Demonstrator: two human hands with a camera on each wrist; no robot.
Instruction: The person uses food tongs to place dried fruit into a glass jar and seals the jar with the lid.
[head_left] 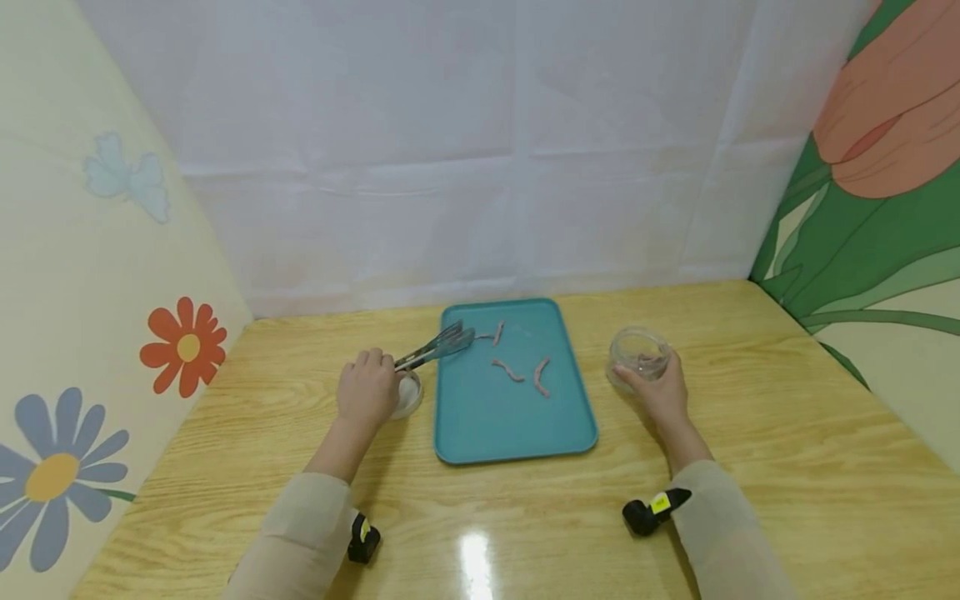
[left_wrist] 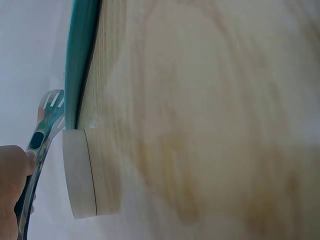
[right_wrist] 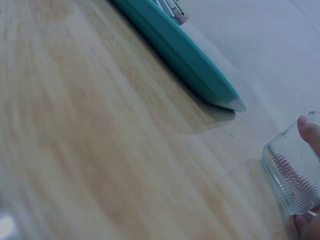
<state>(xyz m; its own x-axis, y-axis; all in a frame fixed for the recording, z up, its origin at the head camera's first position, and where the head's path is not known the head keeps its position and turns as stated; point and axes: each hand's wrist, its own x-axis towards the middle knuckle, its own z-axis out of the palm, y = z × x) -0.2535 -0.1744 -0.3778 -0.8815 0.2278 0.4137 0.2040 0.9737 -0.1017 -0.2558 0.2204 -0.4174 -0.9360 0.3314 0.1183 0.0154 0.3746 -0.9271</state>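
Observation:
My left hand (head_left: 367,387) grips metal tongs (head_left: 435,347), whose heads reach over the left rim of a teal tray (head_left: 510,429). Beside those heads, at the tray's upper part, lies a thin pink meat-like strip (head_left: 498,332). Two more strips, one left (head_left: 508,371) and one right (head_left: 542,379), rest on the tray's middle. To the right of the tray, my right hand (head_left: 663,390) holds a clear glass jar (head_left: 636,342) by its side, thumb toward me. Pinkish pieces show through the ribbed jar wall (right_wrist: 287,172) in the right wrist view.
A round white lid (head_left: 409,395) sits on the wooden table (head_left: 495,517) beneath my left hand, close to the tray's left edge. A white cloth backdrop (head_left: 420,233) rises behind the table, with painted panels at the left and right sides.

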